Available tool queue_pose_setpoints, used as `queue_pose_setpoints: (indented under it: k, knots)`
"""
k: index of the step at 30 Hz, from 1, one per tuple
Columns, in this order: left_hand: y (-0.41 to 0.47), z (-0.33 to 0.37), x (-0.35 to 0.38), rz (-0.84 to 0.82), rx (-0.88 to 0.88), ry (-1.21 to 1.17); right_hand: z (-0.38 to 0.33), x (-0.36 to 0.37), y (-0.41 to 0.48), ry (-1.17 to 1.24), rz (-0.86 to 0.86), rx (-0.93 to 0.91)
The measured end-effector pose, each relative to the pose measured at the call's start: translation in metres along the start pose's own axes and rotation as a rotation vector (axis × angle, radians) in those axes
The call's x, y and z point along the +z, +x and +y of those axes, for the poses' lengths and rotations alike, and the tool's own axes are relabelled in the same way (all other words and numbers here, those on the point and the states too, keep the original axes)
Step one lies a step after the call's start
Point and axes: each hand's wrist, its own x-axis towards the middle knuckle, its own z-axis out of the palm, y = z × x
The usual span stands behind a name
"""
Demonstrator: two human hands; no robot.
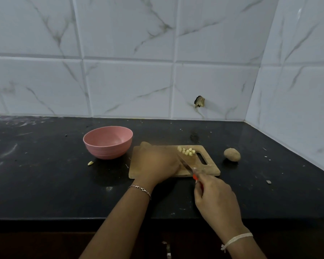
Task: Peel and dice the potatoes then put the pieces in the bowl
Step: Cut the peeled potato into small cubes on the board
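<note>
A wooden cutting board (209, 168) lies on the black counter. Several pale diced potato pieces (187, 151) sit near its far edge. My left hand (155, 163) is blurred over the middle of the board; whatever lies under it is hidden, so I cannot tell whether it holds anything. My right hand (215, 199) grips the red handle of a knife (185, 165), whose blade points up and left across the board beside my left hand. An unpeeled brown potato (232, 154) rests on the counter right of the board. The pink bowl (108, 142) stands left of the board and looks empty.
One stray potato piece (90, 163) lies on the counter in front of the bowl. Small scraps dot the counter at the right. Tiled walls close the back and the right side. The counter's front edge runs below my wrists.
</note>
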Motion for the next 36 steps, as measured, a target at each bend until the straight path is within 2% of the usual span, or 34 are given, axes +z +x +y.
queue_pose_setpoints:
  k: [6,11,15,21,25,28,29,32,34,35,36]
  knots:
    - [0.001,0.000,0.001,-0.002,-0.010,0.021,-0.005,-0.002,0.000,-0.044,-0.010,-0.036]
    - [0.002,-0.001,0.004,0.014,0.003,0.028,-0.013,-0.005,0.006,-0.213,-0.152,-0.096]
    - [0.004,-0.001,0.005,0.019,0.026,0.025,-0.020,-0.009,0.006,-0.276,-0.195,-0.147]
    - [0.006,-0.001,0.007,0.025,0.034,0.023,-0.027,-0.001,0.024,-0.340,-0.319,-0.082]
    - [0.004,-0.001,0.007,0.039,0.018,0.012,-0.033,-0.002,0.029,-0.342,-0.312,-0.079]
    - [0.003,-0.001,0.008,0.053,0.021,0.019,-0.035,-0.013,0.012,-0.346,-0.208,-0.088]
    - [0.002,-0.001,0.008,0.055,0.026,0.015,-0.036,-0.017,0.008,-0.352,-0.235,-0.084]
    - [0.002,-0.001,0.007,0.055,0.028,0.002,-0.038,-0.032,0.026,-0.404,-0.619,0.073]
    - [0.002,-0.001,0.006,0.051,0.031,-0.008,-0.036,-0.035,0.024,-0.406,-0.768,0.088]
    - [0.001,-0.001,0.005,0.049,0.032,-0.013,-0.037,-0.039,0.021,-0.442,-0.738,0.070]
    - [0.001,-0.002,0.005,0.049,0.035,-0.017,-0.037,-0.044,0.016,-0.480,-0.612,0.048]
